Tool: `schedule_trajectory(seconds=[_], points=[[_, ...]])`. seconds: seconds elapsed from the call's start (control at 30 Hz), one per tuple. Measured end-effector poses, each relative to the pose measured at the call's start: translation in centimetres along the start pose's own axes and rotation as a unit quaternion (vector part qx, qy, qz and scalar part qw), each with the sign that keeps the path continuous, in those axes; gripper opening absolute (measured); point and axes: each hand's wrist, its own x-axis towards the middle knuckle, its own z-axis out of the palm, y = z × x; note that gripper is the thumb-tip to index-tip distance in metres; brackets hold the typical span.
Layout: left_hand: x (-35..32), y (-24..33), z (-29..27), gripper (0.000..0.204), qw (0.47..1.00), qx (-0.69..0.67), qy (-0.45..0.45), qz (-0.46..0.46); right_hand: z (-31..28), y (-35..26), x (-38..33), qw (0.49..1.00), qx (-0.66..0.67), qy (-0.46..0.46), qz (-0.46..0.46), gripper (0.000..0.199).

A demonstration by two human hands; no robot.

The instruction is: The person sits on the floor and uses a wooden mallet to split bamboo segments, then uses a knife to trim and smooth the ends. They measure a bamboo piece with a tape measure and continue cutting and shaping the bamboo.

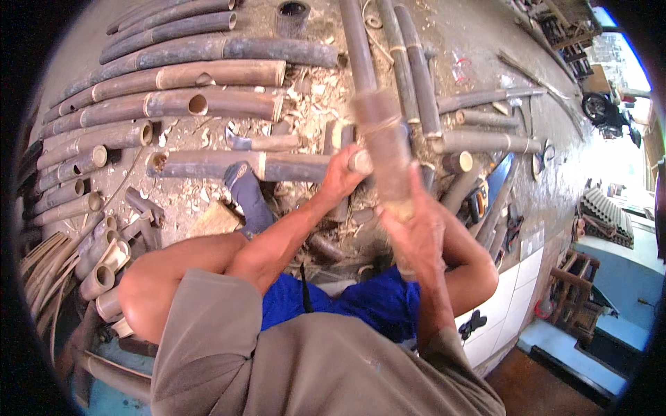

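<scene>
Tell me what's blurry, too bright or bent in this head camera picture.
Head view, centre: blur smears the brown cylinder in the right hand; head view, right edge: glare washes out the background; head view, upper left: bamboo poles look bowed toward the dark rim.

Poles [180,76] lie in rows on the floor [479,41] at left, shavings [316,104] off their right ends. Bucket [291,29] stands at far side; saw [497,182] lies right. Tube [386,135] is right of the left grip [341,175], its near part in the right grip [422,225].
</scene>
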Motion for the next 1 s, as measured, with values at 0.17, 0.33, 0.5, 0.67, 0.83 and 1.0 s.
schedule_trajectory(seconds=[0.17, 0.33, 0.5, 0.67, 0.83, 1.0], points=[[0.7, -1.3, -0.8, 0.034, 0.999, 0.02, -0.008, -0.031, -0.1, -0.2, 1.2, 0.997, 0.043, -0.038, 0.05, 0.099], [4.1, -1.3, -0.6, 0.038, 0.996, 0.065, 0.05, -0.027, -0.2, 0.1, 3.7, 0.987, 0.139, 0.075, 0.003, 0.099], [3.9, -0.2, 0.6, 0.039, 0.997, 0.051, 0.047, -0.029, -0.8, 0.7, 3.9, 0.997, -0.023, -0.055, 0.038, 0.1], [-0.7, 1.1, 3.0, 0.036, 0.918, 0.372, -0.099, 0.095, -1.2, 1.1, 0.1, 0.99, 0.117, 0.061, 0.047, 0.1], [-0.2, 0.2, 2.7, 0.042, 0.896, 0.36, -0.198, 0.17, -1.8, 3.0, -2.9, 0.978, 0.175, 0.099, 0.054, 0.101], [0.7, -0.2, 2.3, 0.039, 0.9, 0.364, -0.194, 0.139, -2.0, 3.2, -4.7, 0.975, 0.181, 0.113, 0.059, 0.1]])
